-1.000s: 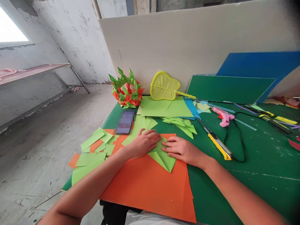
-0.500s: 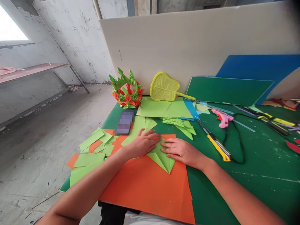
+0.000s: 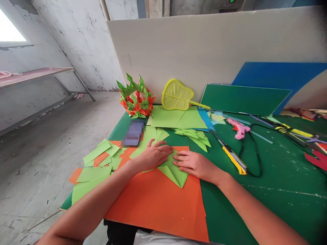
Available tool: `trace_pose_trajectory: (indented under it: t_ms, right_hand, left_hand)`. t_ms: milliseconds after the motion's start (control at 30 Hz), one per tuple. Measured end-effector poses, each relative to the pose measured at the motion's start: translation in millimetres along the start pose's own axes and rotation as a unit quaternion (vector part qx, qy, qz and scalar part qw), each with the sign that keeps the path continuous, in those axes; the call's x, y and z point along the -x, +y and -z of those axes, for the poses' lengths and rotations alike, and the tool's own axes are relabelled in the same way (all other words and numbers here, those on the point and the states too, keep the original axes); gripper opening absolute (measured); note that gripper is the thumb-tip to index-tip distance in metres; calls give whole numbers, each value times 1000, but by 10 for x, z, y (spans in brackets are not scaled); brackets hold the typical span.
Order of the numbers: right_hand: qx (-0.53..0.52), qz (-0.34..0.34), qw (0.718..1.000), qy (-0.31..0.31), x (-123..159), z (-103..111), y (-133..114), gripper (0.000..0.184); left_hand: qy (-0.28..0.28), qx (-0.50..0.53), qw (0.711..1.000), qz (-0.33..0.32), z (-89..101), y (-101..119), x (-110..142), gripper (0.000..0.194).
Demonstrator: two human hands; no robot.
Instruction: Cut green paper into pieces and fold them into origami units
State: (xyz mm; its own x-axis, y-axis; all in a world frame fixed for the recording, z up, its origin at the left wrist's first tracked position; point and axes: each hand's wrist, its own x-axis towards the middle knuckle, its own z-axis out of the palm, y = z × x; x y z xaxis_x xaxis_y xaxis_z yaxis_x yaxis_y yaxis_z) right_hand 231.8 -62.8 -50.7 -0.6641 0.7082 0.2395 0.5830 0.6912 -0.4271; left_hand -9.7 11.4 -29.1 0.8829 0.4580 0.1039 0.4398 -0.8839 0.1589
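Note:
A folded piece of green paper (image 3: 176, 175) lies on a large orange sheet (image 3: 158, 207), its pointed end toward me. My left hand (image 3: 155, 154) rests flat on its upper left part, fingers stretched out. On the right side of the same paper lies my right hand (image 3: 192, 163), its fingers extended and pressed down. Part of the paper is hidden under both hands. Beyond them sits a small pile of folded green pieces (image 3: 194, 136). Cut green paper pieces (image 3: 94, 173) are scattered to the left of my left forearm.
A phone (image 3: 133, 134) lies near an orange-and-green paper crown-like ring (image 3: 136, 102). A yellow fan-shaped frame (image 3: 177, 95) leans on the white board (image 3: 194, 47). To the right are a yellow utility knife (image 3: 233, 160), a pink glue gun (image 3: 237, 128) and its black cable.
The whole view has shifted slightly, so things sit a little farther left. Both hands stay flat on the folded green paper, with hardly any motion.

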Motion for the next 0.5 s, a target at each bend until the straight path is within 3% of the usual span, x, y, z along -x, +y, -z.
trace_pose_trajectory:
  t_ms: [500]
  right_hand:
    - [-15, 21, 1000, -14, 56, 34, -138, 31]
  left_hand:
    - [-5, 44, 998, -39, -5, 74, 57, 26]
